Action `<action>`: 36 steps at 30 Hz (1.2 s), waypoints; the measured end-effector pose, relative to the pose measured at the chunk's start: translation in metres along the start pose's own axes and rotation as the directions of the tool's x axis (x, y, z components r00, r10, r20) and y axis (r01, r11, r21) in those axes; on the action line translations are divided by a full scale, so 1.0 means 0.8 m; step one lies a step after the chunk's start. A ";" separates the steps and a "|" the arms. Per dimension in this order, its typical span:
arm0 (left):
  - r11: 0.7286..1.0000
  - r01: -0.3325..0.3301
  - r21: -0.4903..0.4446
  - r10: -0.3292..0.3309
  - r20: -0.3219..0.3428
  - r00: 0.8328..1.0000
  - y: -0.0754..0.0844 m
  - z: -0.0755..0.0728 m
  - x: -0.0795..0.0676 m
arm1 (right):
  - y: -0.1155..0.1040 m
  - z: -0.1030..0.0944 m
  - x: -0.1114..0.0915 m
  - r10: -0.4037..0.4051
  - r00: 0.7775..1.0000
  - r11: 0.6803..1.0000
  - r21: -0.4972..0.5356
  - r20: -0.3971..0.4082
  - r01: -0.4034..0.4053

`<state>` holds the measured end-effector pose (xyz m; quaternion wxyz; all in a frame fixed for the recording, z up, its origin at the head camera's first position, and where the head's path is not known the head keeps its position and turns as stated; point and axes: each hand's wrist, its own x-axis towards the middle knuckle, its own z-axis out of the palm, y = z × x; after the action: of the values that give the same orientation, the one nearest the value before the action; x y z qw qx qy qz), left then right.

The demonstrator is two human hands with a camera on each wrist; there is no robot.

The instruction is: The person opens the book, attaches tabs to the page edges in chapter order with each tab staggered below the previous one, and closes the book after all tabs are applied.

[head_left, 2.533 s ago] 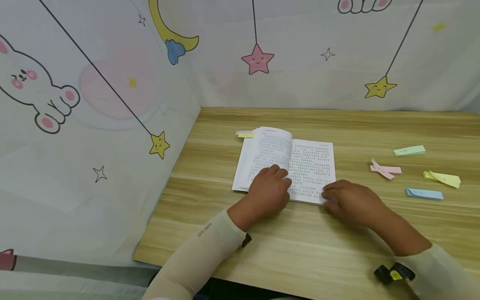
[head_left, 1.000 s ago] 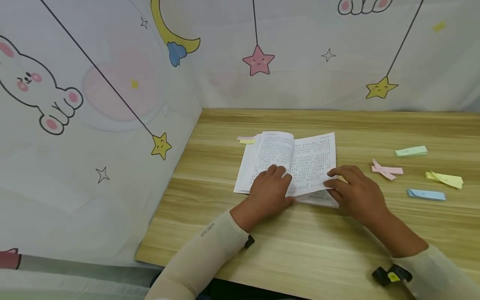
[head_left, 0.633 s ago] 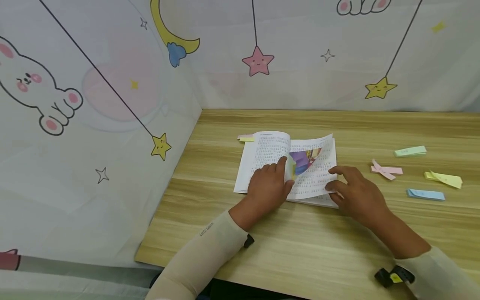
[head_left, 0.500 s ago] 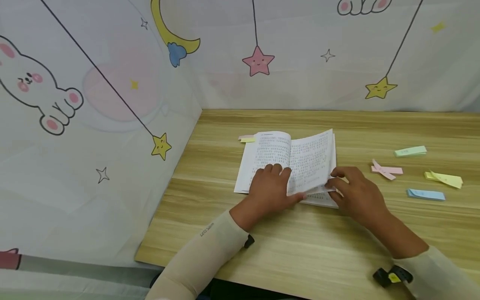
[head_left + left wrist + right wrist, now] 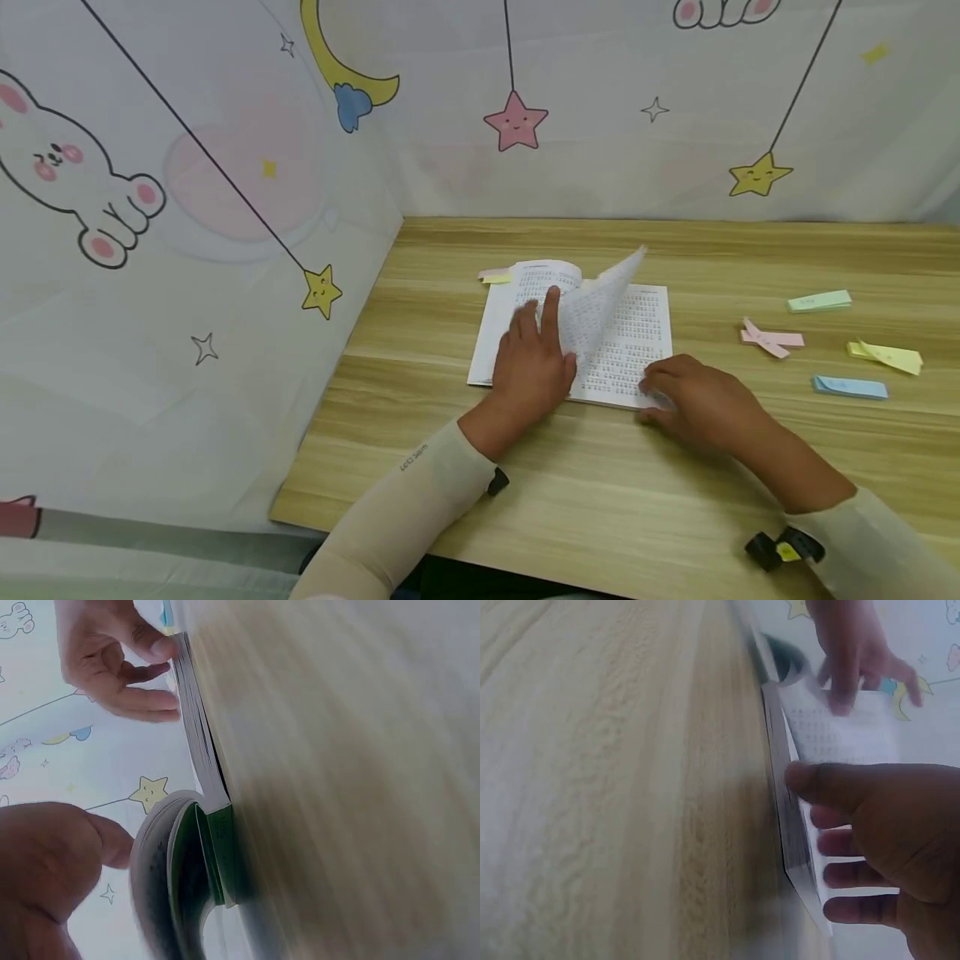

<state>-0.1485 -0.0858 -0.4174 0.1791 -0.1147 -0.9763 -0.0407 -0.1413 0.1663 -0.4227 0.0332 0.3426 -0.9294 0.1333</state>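
Note:
An open paperback book (image 5: 637, 350) lies on the table, its white pages covered in rows of small print. One page (image 5: 600, 312) stands raised near the middle, slanting toward the left side. My left hand (image 5: 528, 367) is at the left pages beside that lifted page, index finger stretched out. My right hand (image 5: 701, 404) is at the book's lower right corner. In the right wrist view its thumb (image 5: 802, 778) touches the page edges and the other fingers reach over the page. Green cover (image 5: 225, 847) shows at the spine in the left wrist view.
Pink and yellow page tabs (image 5: 495, 275) stick out at the book's upper left. To the right lie folded paper strips: green (image 5: 819, 302), pink (image 5: 771, 339), yellow (image 5: 885, 357) and blue (image 5: 850, 387). A printed cloth (image 5: 585, 158) hangs behind the wooden table (image 5: 420, 350).
The right-hand page lifted off the right side and swung left. My right hand has moved down to the corner below it; my left fingers have straightened upward. The paper strips stayed put.

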 end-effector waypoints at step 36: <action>0.977 -0.193 0.087 0.192 0.026 0.981 -0.001 -0.006 0.001 | 0.008 -0.002 -0.001 -0.050 0.937 0.997 -0.069 -0.345 0.028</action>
<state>-0.1477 -0.0868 -0.4128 0.1787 -0.2010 -0.9629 0.0212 -0.1448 0.1723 -0.4225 0.2095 0.3311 -0.9058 0.1614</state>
